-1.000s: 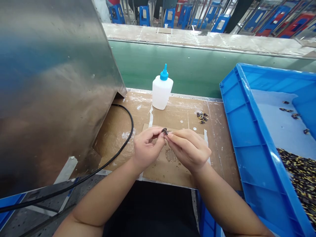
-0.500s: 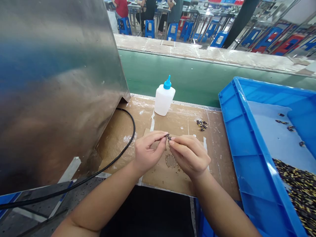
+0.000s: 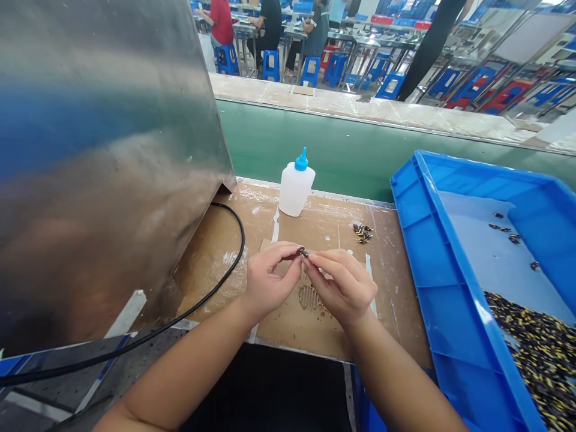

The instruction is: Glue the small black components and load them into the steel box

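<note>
Above the cardboard-covered bench, my left hand [image 3: 273, 275] and my right hand [image 3: 344, 282] meet fingertip to fingertip. Between them is a small dark part [image 3: 303, 252], pinched by the thumb and forefinger of each hand; its exact kind is too small to make out. Below the hands a round ribbed patch [image 3: 310, 297] shows on the cardboard [image 3: 288, 327]. Beyond them stands an upright white squeeze bottle [image 3: 296, 191] with a blue nozzle cap. A little heap of black and yellow parts [image 3: 362, 233] lies to its right.
On the right, a large blue bin [image 3: 450, 288] holds many black and yellow pieces [image 3: 535, 354]. A metal housing [image 3: 112, 168] rises at left, with a black cable [image 3: 227, 270] beside it. Behind runs a green belt [image 3: 342, 147]; people sit on stools farther off.
The right fingers have come slightly closer to the left ones around the dark part. The whole view has tilted a little, shifting the bin and bottle slightly left and down.
</note>
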### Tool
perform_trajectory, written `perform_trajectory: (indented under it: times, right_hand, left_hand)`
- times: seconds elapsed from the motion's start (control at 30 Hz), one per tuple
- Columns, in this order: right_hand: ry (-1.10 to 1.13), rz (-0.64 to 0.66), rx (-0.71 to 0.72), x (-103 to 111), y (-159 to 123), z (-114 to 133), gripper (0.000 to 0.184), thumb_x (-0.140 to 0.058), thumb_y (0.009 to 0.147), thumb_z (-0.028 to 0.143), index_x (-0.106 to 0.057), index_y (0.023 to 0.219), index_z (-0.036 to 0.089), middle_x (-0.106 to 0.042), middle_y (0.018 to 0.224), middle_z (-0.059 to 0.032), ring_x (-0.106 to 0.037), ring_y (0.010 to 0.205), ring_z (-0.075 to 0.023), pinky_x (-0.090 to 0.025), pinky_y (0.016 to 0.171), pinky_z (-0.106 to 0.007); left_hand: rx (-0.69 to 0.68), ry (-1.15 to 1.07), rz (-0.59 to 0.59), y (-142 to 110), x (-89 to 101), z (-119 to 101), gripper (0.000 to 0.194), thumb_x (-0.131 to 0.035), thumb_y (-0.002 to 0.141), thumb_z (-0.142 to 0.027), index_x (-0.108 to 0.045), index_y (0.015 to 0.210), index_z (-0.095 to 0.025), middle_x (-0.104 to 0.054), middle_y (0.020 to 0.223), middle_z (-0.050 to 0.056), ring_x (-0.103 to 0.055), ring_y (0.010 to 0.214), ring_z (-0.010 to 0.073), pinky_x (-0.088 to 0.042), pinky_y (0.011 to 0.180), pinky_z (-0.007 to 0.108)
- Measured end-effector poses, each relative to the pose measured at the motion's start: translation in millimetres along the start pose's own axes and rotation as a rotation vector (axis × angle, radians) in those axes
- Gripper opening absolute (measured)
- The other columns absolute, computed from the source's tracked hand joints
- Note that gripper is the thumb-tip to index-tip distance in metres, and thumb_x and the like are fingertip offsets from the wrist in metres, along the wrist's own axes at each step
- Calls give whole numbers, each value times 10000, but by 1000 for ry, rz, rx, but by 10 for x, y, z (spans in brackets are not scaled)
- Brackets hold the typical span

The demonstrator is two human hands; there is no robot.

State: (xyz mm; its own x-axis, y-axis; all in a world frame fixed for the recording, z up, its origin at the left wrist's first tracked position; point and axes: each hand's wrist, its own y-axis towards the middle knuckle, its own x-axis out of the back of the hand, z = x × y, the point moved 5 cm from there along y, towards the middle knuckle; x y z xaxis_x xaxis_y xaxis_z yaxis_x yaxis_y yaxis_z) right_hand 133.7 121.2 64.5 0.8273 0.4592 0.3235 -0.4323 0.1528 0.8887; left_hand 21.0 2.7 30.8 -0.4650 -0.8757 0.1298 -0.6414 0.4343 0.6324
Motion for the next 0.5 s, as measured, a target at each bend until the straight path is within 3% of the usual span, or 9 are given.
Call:
perform_trajectory:
  times: [0.27,0.5]
  right_hand:
    - [-19,-8,18,0,7,-4,270,-788,936,29,-755,1103,238,-805,926,-46,-773,758,-202,-663,640,-334]
    - [-37,29,50,-27,17,13,257,-782,943,25,-749,1099,227,-801,923,-51,-765,763,-203,-650,644,-331]
  left_hand:
    - [24,11,-14,7,3,-9,124,-736,955,-162,-830,1026,-203,-858,998,85,-818,899,199,-668,848,327]
    - [140,-34,0,-42,-8,74,92,-731,966,-194,-822,971,-200,-850,950,74,-806,851,184,-656,791,297]
